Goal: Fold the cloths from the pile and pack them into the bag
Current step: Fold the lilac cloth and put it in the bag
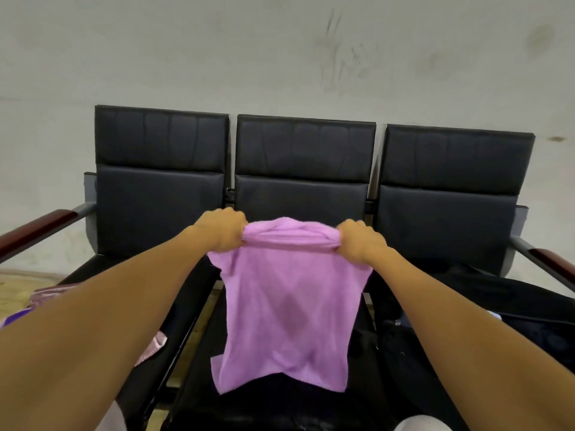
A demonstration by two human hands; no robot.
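In the middle of the frame the left hand (222, 230) and right hand (361, 241) each grip a bunched top corner of the purple cloth (286, 312), which hangs over the middle seat (199, 384). To fold well, pull the top edge taut and level, then bring the corners together evenly. A dark bag (485, 306) appears at lower right.
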